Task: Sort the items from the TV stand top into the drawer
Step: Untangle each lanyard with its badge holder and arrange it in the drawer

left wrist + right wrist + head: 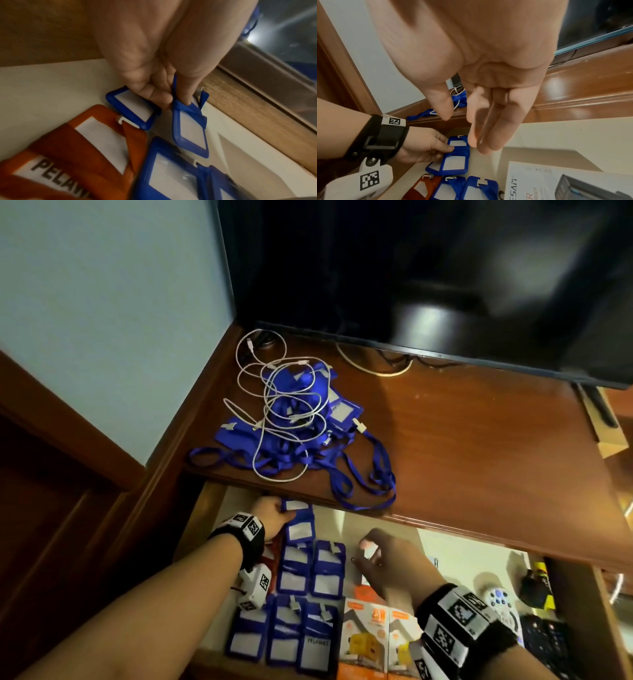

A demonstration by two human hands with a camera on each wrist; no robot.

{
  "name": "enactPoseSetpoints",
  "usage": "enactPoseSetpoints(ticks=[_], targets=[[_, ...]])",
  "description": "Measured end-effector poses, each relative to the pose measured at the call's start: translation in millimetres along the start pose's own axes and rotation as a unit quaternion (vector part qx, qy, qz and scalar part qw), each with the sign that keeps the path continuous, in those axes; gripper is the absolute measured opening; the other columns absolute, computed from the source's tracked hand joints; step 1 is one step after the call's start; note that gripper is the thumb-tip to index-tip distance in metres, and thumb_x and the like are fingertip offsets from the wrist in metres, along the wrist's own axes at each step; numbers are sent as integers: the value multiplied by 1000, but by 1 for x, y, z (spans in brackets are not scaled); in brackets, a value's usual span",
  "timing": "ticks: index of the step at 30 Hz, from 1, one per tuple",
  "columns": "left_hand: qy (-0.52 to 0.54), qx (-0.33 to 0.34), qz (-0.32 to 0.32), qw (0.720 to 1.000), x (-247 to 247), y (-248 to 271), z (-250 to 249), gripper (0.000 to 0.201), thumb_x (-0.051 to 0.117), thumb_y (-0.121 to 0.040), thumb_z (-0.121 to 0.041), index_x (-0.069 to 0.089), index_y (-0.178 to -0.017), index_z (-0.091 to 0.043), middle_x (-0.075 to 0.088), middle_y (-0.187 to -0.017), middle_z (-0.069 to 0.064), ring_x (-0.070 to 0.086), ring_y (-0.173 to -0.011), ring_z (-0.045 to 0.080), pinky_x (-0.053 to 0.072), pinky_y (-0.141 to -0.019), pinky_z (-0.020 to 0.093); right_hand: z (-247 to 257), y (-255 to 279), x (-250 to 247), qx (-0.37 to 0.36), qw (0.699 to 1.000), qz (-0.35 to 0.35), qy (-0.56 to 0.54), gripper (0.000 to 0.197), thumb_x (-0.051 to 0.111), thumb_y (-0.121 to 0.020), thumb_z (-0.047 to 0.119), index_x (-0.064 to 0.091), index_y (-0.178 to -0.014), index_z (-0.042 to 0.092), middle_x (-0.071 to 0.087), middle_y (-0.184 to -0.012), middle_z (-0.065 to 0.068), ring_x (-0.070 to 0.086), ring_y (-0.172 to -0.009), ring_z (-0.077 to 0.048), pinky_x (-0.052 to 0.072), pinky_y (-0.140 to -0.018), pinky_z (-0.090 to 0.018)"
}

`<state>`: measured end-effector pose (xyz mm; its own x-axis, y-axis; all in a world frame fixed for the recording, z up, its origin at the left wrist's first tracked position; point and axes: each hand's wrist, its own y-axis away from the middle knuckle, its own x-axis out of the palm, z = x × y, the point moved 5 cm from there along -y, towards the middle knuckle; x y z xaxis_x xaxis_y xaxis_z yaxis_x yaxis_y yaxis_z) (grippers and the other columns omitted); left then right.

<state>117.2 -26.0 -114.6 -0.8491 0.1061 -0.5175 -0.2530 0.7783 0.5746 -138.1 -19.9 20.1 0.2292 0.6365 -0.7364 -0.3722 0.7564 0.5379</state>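
television (445, 268) – dark, standing at rear | pale wall (102, 320) – left | wooden trim (51, 412) below it

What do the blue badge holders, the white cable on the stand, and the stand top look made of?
Blue badge holder held by the left hand: seemingly soft matte plastic, thick moulded rim, clear window. White cable: thin, rubbery-coated, loosely coiled. TV stand top: reddish-brown wood or veneer, glossy; it mirrors light.

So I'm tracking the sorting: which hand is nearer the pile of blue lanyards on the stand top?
Left. The left hand sits just below the lanyards, holding a blue badge holder; the right hand hovers farther right.
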Motion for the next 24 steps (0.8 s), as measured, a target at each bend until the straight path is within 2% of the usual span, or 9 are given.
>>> enactPoseSetpoints(ticks=[4, 7, 9, 13, 16, 18, 20, 22, 24], targets=[[-45, -23, 4, 999, 4, -13, 2, 33, 65, -101, -28, 72, -117, 0, 74, -119, 17, 68, -110, 33, 48, -88, 33, 6, -13, -9, -13, 1000, -11, 2, 24, 57, -98, 42, 59, -120, 32, 73, -103, 7, 69, -95, -15, 52, -81, -28], [-76, -9, 8, 997, 8, -21, 1, 31, 63, -101, -28, 74, -110, 0, 74, -114, 18, 67, -108, 34, 41, -79, 27, 12, -28, -20, -31, 999, -21, -3, 24, 59, -98, 39, 58, -120, 31, 72, -103, 7, 68, -98, -16, 51, -81, -29], [-98, -1, -4, 995, 9, -24, 2, 30, 66, -99, -30, 75, -110, -2, 75, -113, 16, 68, -107, 32, 45, -82, 30, 20, -40, -30, -52, 998, -42, -7, 22, 61, -96, 36, 60, -117, 30, 73, -103, 7, 69, -99, -19, 52, -82, -32], [-97, 11, -34, 995, 7, -19, 1, 38, 74, -93, -35, 71, -122, -10, 72, -123, 12, 66, -115, 31, 50, -95, 34, 39, -78, -58, -66, 994, -82, -6, 13, 60, -98, 34, 63, -108, 27, 74, -102, 3, 69, -95, -25, 46, -71, -30], [-127, 33, -16, 991, 14, -4, 1, 57, 70, -95, -41, 53, -142, -15, 53, -147, 12, 51, -134, 32, 40, -109, 36, 47, -114, -83, -80, 988, -132, -29, 13, 62, -96, 39, 63, -99, 26, 76, -96, -1, 71, -93, -28, 52, -73, -33], [-155, 52, -18, 986, 17, 11, 2, 72, 67, -95, -45, 35, -155, -23, 29, -160, 11, 31, -147, 33, 28, -120, 38, 50, -142, -99, -75, 985, -152, -19, 15, 63, -95, 28, 66, -108, 21, 75, -103, -8, 69, -98, -33, 48, -76, -31], [-186, 40, -28, 981, 15, 21, 8, 77, 65, -94, -48, 25, -157, -30, 19, -161, 9, 25, -147, 35, 27, -122, 41, 52, -171, -112, -52, 985, -166, -18, 29, 63, -95, 25, 61, -122, 17, 70, -117, -15, 65, -110, -36, 48, -86, -33], [-224, 3, -31, 974, 8, 25, 19, 82, 63, -93, -53, 20, -159, -31, 14, -163, 7, 24, -146, 34, 32, -120, 43, 52, -196, -119, -10, 987, -159, -17, 50, 64, -96, 29, 50, -142, 16, 56, -142, -18, 54, -130, -36, 47, -105, -39], [-264, -31, -4, 964, 3, 25, 34, 87, 55, -95, -61, 9, -163, -32, 0, -170, 7, 15, -152, 34, 30, -122, 45, 50, -215, -119, 39, 990, -136, -4, 68, 65, -96, 41, 37, -154, 19, 43, -155, -17, 45, -140, -37, 42, -113, -43]])
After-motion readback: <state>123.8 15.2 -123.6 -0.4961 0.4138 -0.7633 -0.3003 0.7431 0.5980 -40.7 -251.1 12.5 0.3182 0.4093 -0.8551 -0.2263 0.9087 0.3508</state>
